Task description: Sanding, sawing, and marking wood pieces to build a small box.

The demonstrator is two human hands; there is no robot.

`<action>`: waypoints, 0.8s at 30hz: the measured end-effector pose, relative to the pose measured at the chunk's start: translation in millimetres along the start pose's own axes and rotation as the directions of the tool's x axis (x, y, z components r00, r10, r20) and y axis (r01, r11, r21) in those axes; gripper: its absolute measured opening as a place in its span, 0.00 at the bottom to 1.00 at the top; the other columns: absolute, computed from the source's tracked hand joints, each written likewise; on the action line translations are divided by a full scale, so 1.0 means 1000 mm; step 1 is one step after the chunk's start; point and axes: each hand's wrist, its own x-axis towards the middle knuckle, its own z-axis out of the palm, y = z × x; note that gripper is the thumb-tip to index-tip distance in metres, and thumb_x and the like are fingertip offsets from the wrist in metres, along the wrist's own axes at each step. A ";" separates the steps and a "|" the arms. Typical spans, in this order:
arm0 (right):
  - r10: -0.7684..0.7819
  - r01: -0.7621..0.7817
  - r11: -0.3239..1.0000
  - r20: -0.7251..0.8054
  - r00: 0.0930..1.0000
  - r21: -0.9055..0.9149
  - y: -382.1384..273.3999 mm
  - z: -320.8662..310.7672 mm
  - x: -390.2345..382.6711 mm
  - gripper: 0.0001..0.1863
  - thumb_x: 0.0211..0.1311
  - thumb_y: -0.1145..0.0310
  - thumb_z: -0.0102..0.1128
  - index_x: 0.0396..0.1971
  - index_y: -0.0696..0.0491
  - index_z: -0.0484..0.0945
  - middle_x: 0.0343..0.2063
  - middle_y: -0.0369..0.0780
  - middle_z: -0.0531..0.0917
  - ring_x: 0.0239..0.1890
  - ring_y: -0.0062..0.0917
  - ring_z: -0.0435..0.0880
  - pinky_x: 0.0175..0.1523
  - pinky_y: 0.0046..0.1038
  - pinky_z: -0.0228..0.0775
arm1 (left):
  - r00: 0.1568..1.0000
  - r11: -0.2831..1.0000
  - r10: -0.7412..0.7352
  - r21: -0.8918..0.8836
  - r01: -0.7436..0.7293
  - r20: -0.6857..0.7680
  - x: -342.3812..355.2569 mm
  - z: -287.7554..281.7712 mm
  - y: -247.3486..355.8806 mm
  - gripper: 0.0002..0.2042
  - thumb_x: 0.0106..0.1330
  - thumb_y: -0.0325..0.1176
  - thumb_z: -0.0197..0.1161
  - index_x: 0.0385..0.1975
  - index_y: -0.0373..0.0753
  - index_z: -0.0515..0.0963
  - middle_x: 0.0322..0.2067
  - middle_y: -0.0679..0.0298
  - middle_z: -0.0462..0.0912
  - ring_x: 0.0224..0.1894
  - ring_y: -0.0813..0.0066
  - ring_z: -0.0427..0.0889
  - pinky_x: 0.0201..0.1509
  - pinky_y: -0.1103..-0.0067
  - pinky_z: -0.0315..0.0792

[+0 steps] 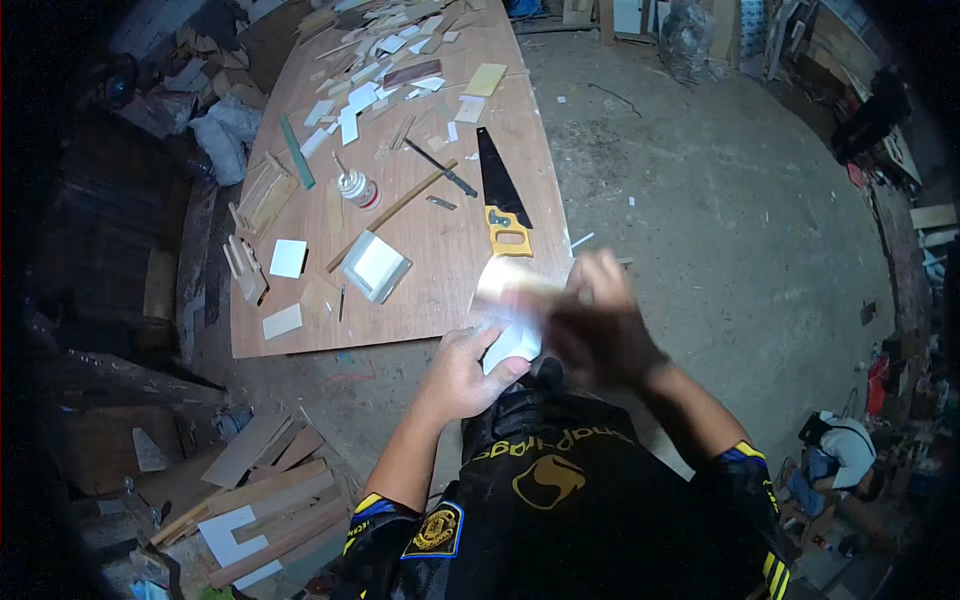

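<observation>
My left hand [462,372] is closed on a small white board piece [514,344] near the table's front edge. My right hand [600,315] is smeared by motion just above it, beside a blurred pale, flat item [510,279] that I cannot make out. Beyond my hands lies a handsaw [505,200] with a yellow handle. To the left are a square grey frame with a white panel [376,267], a glue jar with a brush [357,191], a wooden stick [405,205] and a dark strip [440,166].
The plywood table [262,341] holds several scattered offcuts [360,98] toward its far end. Board scraps [256,446] lie on the floor at lower left, bags [225,135] at far left. At right, another person [845,450] crouches among clutter, and boards lean along the wall.
</observation>
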 end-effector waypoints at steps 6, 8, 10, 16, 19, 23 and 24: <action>-0.085 0.082 0.995 -0.047 0.995 -0.063 -0.022 -0.010 0.023 0.18 0.60 0.59 0.58 0.51 0.40 0.82 0.23 0.37 0.64 0.30 0.30 0.63 0.35 0.31 0.54 | 0.982 0.997 -0.008 -0.072 -0.005 -0.186 0.005 0.009 0.007 0.34 0.66 0.66 0.47 0.36 0.33 0.76 0.26 0.66 0.73 0.28 0.73 0.71 0.36 0.77 0.67; 0.109 -0.120 0.978 -0.070 0.992 -0.173 0.016 0.008 0.011 0.17 0.62 0.58 0.57 0.50 0.38 0.82 0.25 0.38 0.67 0.30 0.31 0.63 0.36 0.31 0.55 | 0.987 0.986 -0.119 -0.129 0.105 -0.106 0.003 0.007 0.002 0.36 0.64 0.68 0.49 0.41 0.33 0.76 0.29 0.65 0.75 0.30 0.74 0.73 0.37 0.76 0.68; 0.174 -0.176 0.972 -0.026 0.984 -0.154 0.048 0.022 -0.005 0.21 0.61 0.49 0.56 0.53 0.34 0.79 0.24 0.39 0.68 0.28 0.34 0.65 0.34 0.35 0.55 | 0.980 0.956 -0.183 -0.248 0.160 -0.072 0.000 -0.001 0.007 0.41 0.59 0.73 0.50 0.43 0.31 0.75 0.31 0.65 0.75 0.30 0.77 0.74 0.35 0.78 0.69; 0.172 -0.178 0.932 -0.048 0.984 -0.316 0.028 0.019 0.000 0.17 0.66 0.55 0.52 0.53 0.33 0.79 0.27 0.38 0.76 0.26 0.29 0.64 0.33 0.31 0.55 | 0.978 0.942 -0.131 -0.327 0.073 -0.162 0.006 -0.006 0.010 0.34 0.66 0.66 0.50 0.44 0.32 0.74 0.27 0.65 0.75 0.24 0.77 0.73 0.30 0.82 0.68; 0.287 -0.277 0.958 -0.196 0.938 0.077 0.046 -0.002 0.001 0.26 0.69 0.52 0.44 0.55 0.54 0.78 0.27 0.39 0.77 0.30 0.26 0.67 0.37 0.31 0.61 | 0.965 0.605 -0.260 -0.783 0.142 -0.026 0.001 -0.006 0.001 0.34 0.67 0.66 0.46 0.44 0.34 0.72 0.24 0.65 0.71 0.20 0.79 0.69 0.24 0.83 0.64; 0.711 -0.396 0.562 -0.180 0.680 0.726 0.012 -0.012 0.014 0.32 0.69 0.50 0.40 0.56 0.65 0.73 0.38 0.40 0.76 0.42 0.25 0.74 0.48 0.26 0.66 | 0.853 0.177 -0.521 -0.980 0.095 -0.012 0.022 -0.008 0.015 0.31 0.69 0.67 0.40 0.40 0.39 0.69 0.19 0.68 0.64 0.15 0.80 0.61 0.16 0.82 0.58; 0.698 -0.389 0.567 -0.172 0.695 0.726 0.013 -0.010 0.012 0.32 0.69 0.50 0.40 0.56 0.65 0.73 0.38 0.40 0.76 0.42 0.25 0.74 0.48 0.26 0.66 | 0.853 0.183 -0.521 -0.980 0.075 -0.033 0.026 -0.009 0.014 0.31 0.69 0.67 0.40 0.40 0.39 0.69 0.19 0.68 0.64 0.15 0.80 0.61 0.16 0.82 0.58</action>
